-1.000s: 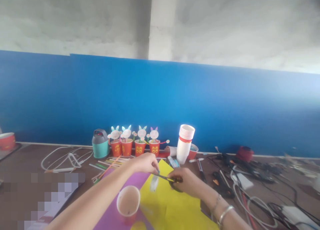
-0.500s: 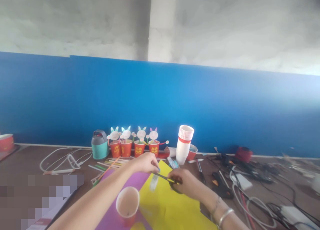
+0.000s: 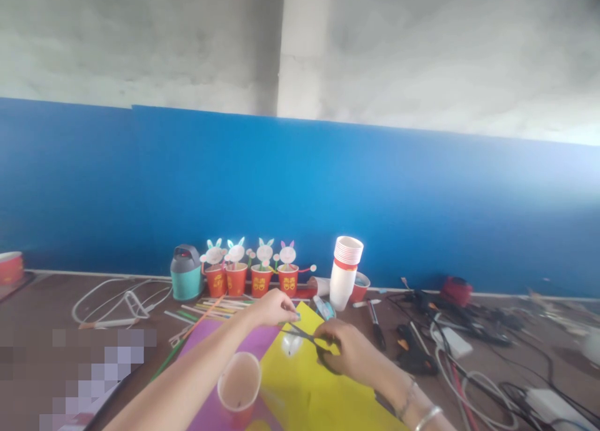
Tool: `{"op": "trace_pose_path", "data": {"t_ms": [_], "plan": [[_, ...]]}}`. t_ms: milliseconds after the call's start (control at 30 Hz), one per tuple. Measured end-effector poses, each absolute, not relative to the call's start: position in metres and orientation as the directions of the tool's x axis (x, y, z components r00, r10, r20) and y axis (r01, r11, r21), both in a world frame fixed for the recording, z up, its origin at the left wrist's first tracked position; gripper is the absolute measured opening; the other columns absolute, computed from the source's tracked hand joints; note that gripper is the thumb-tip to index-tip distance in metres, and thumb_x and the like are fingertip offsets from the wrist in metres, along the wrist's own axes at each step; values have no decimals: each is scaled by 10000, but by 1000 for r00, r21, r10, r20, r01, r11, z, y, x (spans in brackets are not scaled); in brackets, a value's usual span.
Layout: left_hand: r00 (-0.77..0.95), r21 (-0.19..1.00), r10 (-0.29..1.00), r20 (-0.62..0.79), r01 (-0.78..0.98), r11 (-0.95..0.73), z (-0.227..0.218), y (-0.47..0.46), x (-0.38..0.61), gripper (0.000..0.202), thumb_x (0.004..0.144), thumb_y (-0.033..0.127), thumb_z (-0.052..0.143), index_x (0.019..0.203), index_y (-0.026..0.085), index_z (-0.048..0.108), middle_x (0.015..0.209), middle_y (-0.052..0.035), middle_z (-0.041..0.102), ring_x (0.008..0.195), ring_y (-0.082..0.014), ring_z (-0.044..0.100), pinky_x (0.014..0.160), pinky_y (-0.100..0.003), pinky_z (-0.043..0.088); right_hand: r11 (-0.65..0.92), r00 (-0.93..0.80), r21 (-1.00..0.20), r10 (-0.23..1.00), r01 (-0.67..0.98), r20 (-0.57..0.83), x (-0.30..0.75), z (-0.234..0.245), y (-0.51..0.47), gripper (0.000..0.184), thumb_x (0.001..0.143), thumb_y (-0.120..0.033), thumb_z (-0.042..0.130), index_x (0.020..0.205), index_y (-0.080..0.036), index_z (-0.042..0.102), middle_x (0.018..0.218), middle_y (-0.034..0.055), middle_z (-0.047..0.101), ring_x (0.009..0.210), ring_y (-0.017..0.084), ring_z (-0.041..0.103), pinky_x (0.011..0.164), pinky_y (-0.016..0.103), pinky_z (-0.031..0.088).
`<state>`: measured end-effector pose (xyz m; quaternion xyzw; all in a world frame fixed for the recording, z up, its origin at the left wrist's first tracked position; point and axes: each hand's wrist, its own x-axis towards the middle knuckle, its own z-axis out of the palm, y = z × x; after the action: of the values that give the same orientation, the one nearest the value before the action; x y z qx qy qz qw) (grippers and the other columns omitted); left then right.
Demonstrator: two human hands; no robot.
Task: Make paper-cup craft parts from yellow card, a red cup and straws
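My right hand (image 3: pixel 344 350) grips a pair of scissors (image 3: pixel 328 358) by dark handles, the blades spread and pointing left. My left hand (image 3: pixel 276 307) pinches a small pale, bluish piece (image 3: pixel 295 317) just above the blade tips; its exact kind is too small to make out. Below the blades is a white piece (image 3: pixel 291 344) with a small dark mark; whether it hangs or lies on the yellow sheet (image 3: pixel 328 393) I cannot tell. A paper cup (image 3: pixel 239 381) stands by my left forearm, over a purple sheet (image 3: pixel 201 340).
Several red cups with rabbit figures (image 3: pixel 261 281) line the back by a teal container (image 3: pixel 186 283). Right of them rises a stack of white cups (image 3: pixel 344 281). Thin sticks (image 3: pixel 210 309) lie left; a marker (image 3: pixel 376 325), a glue gun (image 3: pixel 415 350) and tangled cables (image 3: pixel 487 368) lie right.
The scissors have opened wider, their handles spreading in my right hand. The white piece under the blades now looks shorter and rounder. My left hand stays nearly in place.
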<state>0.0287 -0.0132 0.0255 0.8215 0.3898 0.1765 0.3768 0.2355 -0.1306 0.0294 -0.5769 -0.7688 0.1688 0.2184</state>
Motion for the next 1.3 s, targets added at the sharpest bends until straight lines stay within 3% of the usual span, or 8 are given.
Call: {"op": "trace_pose_path", "data": {"t_ms": [133, 300, 467, 667, 900, 1100, 1300], "plan": [[607, 743, 794, 25, 520, -421, 27, -14, 28, 302, 683, 365, 640, 850, 140, 752, 706, -36, 689, 625, -172, 588, 563, -247, 412, 199, -155, -574, 980, 794, 126, 240, 24, -132, 289, 659, -211, 603, 944, -191, 647, 890, 39, 656, 724, 166, 569, 656, 252, 428], [645, 703, 761, 68, 510, -495, 35, -16, 28, 236, 664, 329, 663, 789, 153, 758, 781, -56, 700, 718, -193, 604, 637, -254, 432, 230, -212, -576, 972, 784, 100, 247, 29, -134, 308, 627, -211, 642, 934, -199, 648, 907, 32, 649, 773, 176, 569, 688, 261, 430], [672, 661, 736, 87, 514, -547, 45, -17, 22, 207, 675, 271, 642, 794, 152, 763, 803, -69, 705, 751, -199, 605, 652, -252, 430, 141, -147, -601, 988, 787, 40, 260, 34, -133, 302, 659, -209, 608, 957, -178, 644, 917, 47, 662, 789, 185, 581, 698, 266, 446], [706, 647, 705, 70, 506, -571, 47, -19, 23, 202, 664, 277, 665, 802, 170, 766, 820, -60, 706, 705, -181, 603, 597, -232, 424, 204, -206, -593, 976, 779, 66, 246, 37, -130, 322, 635, -187, 649, 956, -190, 680, 908, 35, 671, 753, 167, 574, 660, 243, 444], [751, 639, 651, 111, 448, -625, 52, -23, 29, 124, 647, 234, 699, 744, 206, 772, 889, -46, 670, 775, -182, 598, 689, -240, 430, 273, -263, -596, 959, 755, 106, 236, 36, -119, 319, 623, -170, 671, 940, -199, 697, 866, 22, 671, 721, 156, 556, 625, 232, 426], [742, 667, 662, 108, 440, -602, 53, -25, 30, 96, 623, 233, 718, 702, 205, 764, 906, -41, 635, 790, -186, 590, 716, -256, 420, 260, -281, -642, 957, 721, 72, 236, 38, -118, 237, 652, -153, 636, 877, -196, 697, 780, 1, 662, 671, 143, 550, 585, 225, 404], [681, 762, 722, 125, 400, -509, 49, -22, 31, 106, 614, 259, 731, 682, 178, 741, 854, -43, 638, 748, -184, 579, 706, -279, 410, 181, -221, -579, 975, 795, 2, 235, 33, -121, 237, 659, -185, 656, 890, -200, 704, 731, 6, 665, 649, 152, 558, 565, 234, 387]]}}
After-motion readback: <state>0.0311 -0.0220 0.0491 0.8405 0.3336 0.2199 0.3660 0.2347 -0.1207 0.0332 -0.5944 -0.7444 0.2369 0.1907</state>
